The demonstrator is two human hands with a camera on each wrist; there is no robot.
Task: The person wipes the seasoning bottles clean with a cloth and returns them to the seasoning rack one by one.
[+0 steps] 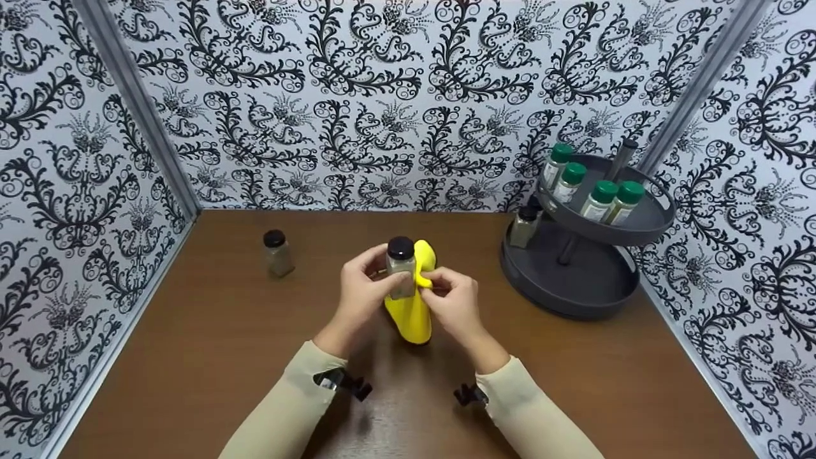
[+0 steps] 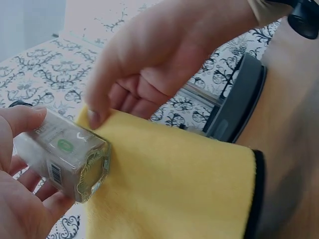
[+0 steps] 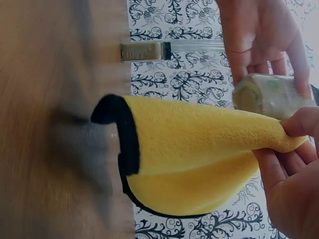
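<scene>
In the head view my left hand (image 1: 366,284) grips a square glass spice jar (image 1: 401,268) with a black lid, held upright above the table. The left wrist view shows the jar's label and its base (image 2: 92,174), thumb on one side and fingers on the other. My right hand (image 1: 456,296) pinches a yellow cloth (image 1: 411,319) with dark edging by its upper part. The cloth (image 3: 199,134) hangs down beside the jar in the right wrist view. Whether cloth and jar touch is hard to tell.
Another black-lidded jar (image 1: 278,254) stands on the brown table (image 1: 223,357) at the left. At the right is a dark two-tier turntable (image 1: 574,299); several green-capped jars (image 1: 599,201) sit on its upper tier and a black-lidded jar (image 1: 524,227) on the lower. Patterned walls surround the table.
</scene>
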